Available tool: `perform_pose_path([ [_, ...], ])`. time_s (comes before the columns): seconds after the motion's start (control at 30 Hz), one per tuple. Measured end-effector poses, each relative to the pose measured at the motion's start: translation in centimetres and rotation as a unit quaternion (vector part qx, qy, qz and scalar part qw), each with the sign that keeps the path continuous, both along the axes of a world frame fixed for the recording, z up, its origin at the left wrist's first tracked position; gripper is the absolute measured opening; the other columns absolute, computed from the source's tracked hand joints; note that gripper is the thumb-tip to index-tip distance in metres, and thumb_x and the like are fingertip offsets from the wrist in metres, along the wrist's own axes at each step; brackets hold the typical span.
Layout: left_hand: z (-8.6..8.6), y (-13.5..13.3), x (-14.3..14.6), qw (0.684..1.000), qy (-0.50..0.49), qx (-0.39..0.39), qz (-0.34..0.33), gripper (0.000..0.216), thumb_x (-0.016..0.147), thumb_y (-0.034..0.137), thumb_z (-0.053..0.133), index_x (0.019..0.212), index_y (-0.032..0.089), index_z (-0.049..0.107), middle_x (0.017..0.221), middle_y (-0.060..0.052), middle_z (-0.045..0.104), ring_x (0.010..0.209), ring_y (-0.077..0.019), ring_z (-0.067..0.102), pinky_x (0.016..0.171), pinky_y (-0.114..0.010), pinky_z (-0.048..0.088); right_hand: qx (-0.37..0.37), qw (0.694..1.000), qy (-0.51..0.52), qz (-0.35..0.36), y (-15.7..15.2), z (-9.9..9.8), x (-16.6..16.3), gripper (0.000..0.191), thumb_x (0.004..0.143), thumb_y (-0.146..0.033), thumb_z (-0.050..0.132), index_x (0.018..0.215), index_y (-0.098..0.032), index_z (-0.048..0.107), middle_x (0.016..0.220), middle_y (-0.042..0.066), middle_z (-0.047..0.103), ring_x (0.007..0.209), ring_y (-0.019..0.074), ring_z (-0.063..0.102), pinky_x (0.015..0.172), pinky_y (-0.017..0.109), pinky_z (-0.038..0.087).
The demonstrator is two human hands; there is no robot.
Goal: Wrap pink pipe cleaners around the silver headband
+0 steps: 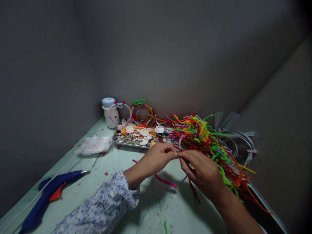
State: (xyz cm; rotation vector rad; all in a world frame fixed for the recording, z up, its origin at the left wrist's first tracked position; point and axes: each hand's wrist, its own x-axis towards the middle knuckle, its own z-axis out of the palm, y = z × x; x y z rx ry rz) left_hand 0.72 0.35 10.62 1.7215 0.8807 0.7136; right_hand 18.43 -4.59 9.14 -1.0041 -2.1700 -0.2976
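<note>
My left hand and my right hand meet above the pale green table, fingertips pinched together on a thin pipe cleaner between them. A pink pipe cleaner trails down from the left hand onto the table. A dark red one hangs below the right hand. Just beyond and to the right of the hands lies a big tangle of coloured pipe cleaners.
A metal tray of seashells sits behind the hands, with a small jar with a blue lid and pipe-cleaner headbands at the wall. A blue glue gun and a plastic bag lie at left. White bands lie at right.
</note>
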Motion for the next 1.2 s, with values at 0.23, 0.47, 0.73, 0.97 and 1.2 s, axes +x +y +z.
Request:
perform_pose_path([
  [0.23,-0.02,-0.14,0.05,1.0,-0.018,-0.001,-0.004,0.018,0.075,0.03,0.051,0.068,0.015,0.058,0.062,0.003,0.047,0.062,-0.0102,0.04,0.059,-0.022,0.031,0.037,0.998,-0.037,-0.03,-0.13,-0.3,-0.15,0.023,0.083,-0.008,0.055,0.103,-0.019,0.057,0.085,0.005,0.068,0.078,0.0173,0.063,0.074,0.031,0.048],
  [0.47,0.04,-0.12,-0.1,1.0,-0.017,-0.018,0.005,0.018,0.075,0.03,0.053,0.07,0.015,0.062,0.06,0.003,0.048,0.06,-0.0097,0.042,0.057,-0.022,0.032,0.015,1.0,-0.001,-0.006,-0.25,-0.07,0.13,0.029,0.082,-0.009,0.057,0.108,-0.021,0.057,0.093,0.005,0.069,0.085,0.0177,0.064,0.079,0.032,0.048],
  [0.73,0.03,-0.22,-0.08,0.999,-0.012,-0.047,0.013,0.017,0.074,0.03,0.053,0.07,0.015,0.062,0.055,0.004,0.045,0.055,-0.009,0.038,0.054,-0.022,0.029,0.021,0.999,-0.04,-0.025,-0.24,-0.01,0.13,0.023,0.082,-0.011,0.056,0.103,-0.021,0.061,0.088,0.005,0.07,0.08,0.0179,0.064,0.074,0.031,0.049],
  [0.97,0.3,-0.42,0.0,0.999,-0.018,-0.047,0.01,0.017,0.074,0.028,0.051,0.066,0.015,0.06,0.058,0.003,0.047,0.057,-0.0094,0.039,0.055,-0.022,0.03,0.037,0.997,-0.045,-0.057,-0.23,-0.14,-0.36,0.016,0.082,-0.013,0.056,0.095,-0.019,0.064,0.08,0.005,0.069,0.073,0.0182,0.063,0.071,0.031,0.047],
  [1.2,0.56,-0.49,-0.1,0.994,-0.048,-0.099,-0.011,0.018,0.075,0.029,0.055,0.076,0.014,0.064,0.054,0.004,0.045,0.05,-0.0073,0.034,0.05,-0.021,0.026,-0.155,0.966,0.201,-0.046,-0.43,0.64,-0.02,0.013,0.085,-0.027,0.057,0.09,-0.021,0.067,0.084,0.005,0.069,0.077,0.0185,0.064,0.069,0.029,0.048],
])
